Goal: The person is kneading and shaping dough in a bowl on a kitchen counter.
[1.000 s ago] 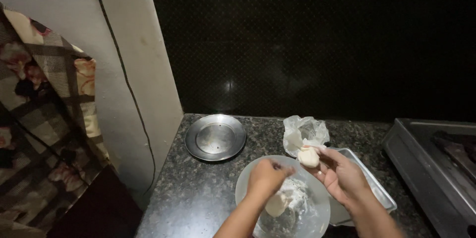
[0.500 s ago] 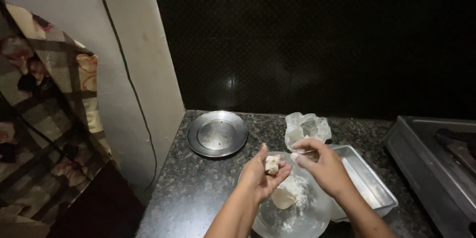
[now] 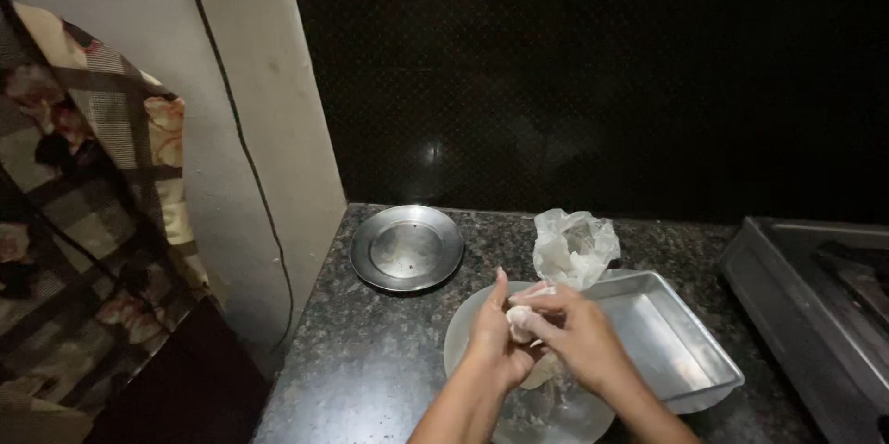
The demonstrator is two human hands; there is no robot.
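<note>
granite counter (image 3: 370,361), dark tiled wall (image 3: 602,83), steel plate (image 3: 406,248).

Both forearms rise from the bottom edge of the view and converge near the middle, bare to the wrist. The left hand (image 3: 495,342) is turned on its edge, palm facing right, fingers held together and pointing up and away from the body, the thumb side toward the camera. The right hand (image 3: 576,337) comes in from the lower right with its back up, the wrist bent slightly inward (the knuckles face the camera). Its fingers (image 3: 537,294) curl leftward over the left palm, so the two hands press together, cupped around a small pale lump (image 3: 517,318) that shows between them. Neither hand is spread flat; both are closed gently against each other.
</note>
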